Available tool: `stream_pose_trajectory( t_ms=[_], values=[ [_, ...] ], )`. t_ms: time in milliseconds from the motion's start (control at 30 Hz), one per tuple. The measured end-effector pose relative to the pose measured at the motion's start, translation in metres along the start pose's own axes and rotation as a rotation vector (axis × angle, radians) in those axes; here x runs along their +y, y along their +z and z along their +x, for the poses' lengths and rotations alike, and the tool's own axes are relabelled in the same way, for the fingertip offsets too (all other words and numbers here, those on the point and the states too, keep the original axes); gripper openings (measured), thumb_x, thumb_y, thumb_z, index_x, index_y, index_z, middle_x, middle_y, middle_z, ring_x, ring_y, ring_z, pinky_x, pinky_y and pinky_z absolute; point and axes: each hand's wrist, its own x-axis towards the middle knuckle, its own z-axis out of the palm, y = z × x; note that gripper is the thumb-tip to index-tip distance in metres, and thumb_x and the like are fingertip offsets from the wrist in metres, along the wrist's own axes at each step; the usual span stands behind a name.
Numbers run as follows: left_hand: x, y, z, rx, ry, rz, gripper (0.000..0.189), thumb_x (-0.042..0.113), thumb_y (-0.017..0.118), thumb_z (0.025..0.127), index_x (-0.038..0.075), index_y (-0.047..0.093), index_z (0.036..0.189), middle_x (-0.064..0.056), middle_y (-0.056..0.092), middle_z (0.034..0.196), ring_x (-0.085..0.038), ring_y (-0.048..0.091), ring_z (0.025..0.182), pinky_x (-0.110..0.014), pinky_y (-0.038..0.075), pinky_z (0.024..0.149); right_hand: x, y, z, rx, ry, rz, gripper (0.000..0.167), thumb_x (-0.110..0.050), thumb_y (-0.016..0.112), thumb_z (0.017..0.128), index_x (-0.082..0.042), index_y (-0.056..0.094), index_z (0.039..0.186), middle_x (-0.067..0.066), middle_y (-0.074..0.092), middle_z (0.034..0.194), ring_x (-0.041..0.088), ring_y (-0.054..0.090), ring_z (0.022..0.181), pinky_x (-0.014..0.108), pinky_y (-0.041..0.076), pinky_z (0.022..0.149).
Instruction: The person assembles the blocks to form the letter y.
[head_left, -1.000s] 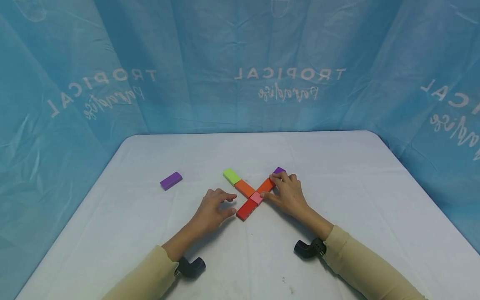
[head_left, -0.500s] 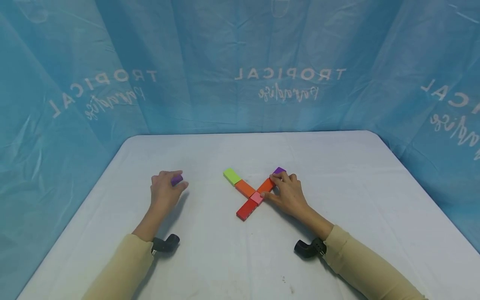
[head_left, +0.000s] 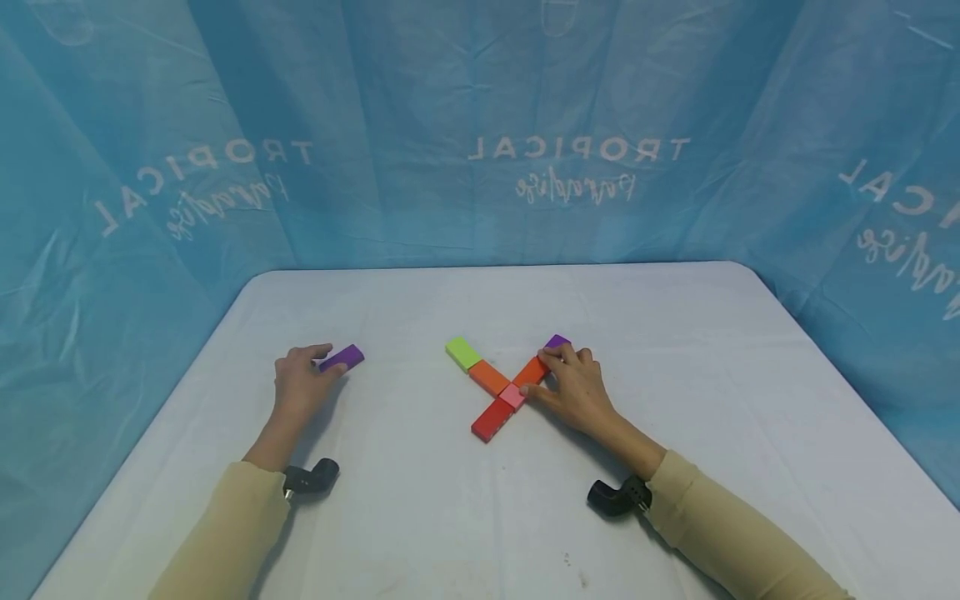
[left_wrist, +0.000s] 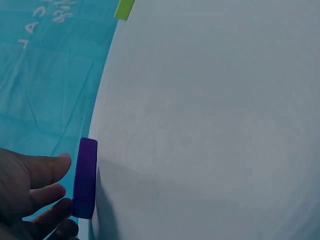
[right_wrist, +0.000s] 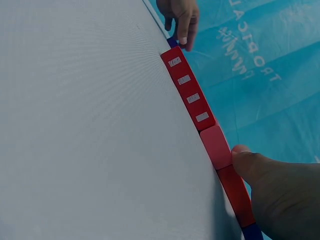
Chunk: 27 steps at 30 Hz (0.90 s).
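In the head view my left hand [head_left: 300, 383] is at the left end of a loose purple block [head_left: 347, 357] lying on the table, its thumb and fingers on either side. The left wrist view has the thumb [left_wrist: 60, 167] a little apart from that block. My right hand [head_left: 573, 387] rests at the right arm of a blocks pattern, fingers over the joint of an orange block [head_left: 529, 372] and another purple block [head_left: 557, 341]. Its thumb [right_wrist: 242, 152] touches the pink block [right_wrist: 216, 147]. A red block [head_left: 491, 421] adjoins the pink one.
A second orange block [head_left: 489, 378] and a lime-green block [head_left: 462, 353] form the pattern's upper left arm. The white tabletop [head_left: 420, 533] ends at a blue printed curtain [head_left: 420, 208]. A dark camera is strapped to each wrist.
My left hand has left the red block's side and moved left to the loose purple block, then slid farther to that block's left end. My right hand stays in place.
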Motion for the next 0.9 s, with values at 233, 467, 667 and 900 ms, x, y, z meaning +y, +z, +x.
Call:
stream_pose_trajectory(
  t_ms=[233,467,667,900],
  values=[
    [-0.008,-0.001,0.005,-0.045,-0.014,0.011,0.049,0.018,0.058,0.092,-0.005,0.047,0.133,-0.031,0.047,0.130,-0.046,0.043,0.121,-0.054,0.035,0.103,0.000,0.000,0.000,0.001,-0.005,0.009,0.067,-0.047,0.072,0.078,-0.007,0.057,0.130,0.011,0.054,0.124,0.030,0.043,0.108,0.046,0.037,0.090],
    [-0.010,0.001,0.008,-0.063,-0.016,0.017,0.045,0.017,0.057,0.092,-0.005,0.050,0.131,-0.032,0.048,0.127,-0.047,0.045,0.121,-0.055,0.035,0.103,0.001,-0.001,-0.001,0.001,0.002,0.013,0.068,-0.047,0.072,0.077,-0.007,0.057,0.130,0.011,0.054,0.124,0.030,0.043,0.108,0.045,0.037,0.088],
    [-0.008,0.001,0.005,-0.073,-0.039,-0.011,0.045,0.020,0.056,0.093,-0.002,0.050,0.132,-0.030,0.048,0.127,-0.045,0.045,0.121,-0.054,0.036,0.102,0.001,-0.001,-0.001,0.002,-0.002,0.001,0.067,-0.048,0.071,0.078,-0.007,0.057,0.129,0.012,0.054,0.124,0.031,0.043,0.109,0.046,0.037,0.089],
    [0.005,0.006,-0.013,-0.086,-0.037,-0.063,0.046,0.022,0.058,0.093,0.001,0.050,0.133,-0.027,0.049,0.128,-0.042,0.048,0.119,-0.052,0.040,0.098,0.002,0.000,0.000,0.010,-0.008,0.000,0.067,-0.048,0.072,0.077,-0.007,0.058,0.129,0.011,0.054,0.123,0.031,0.043,0.108,0.046,0.038,0.088]
  ],
)
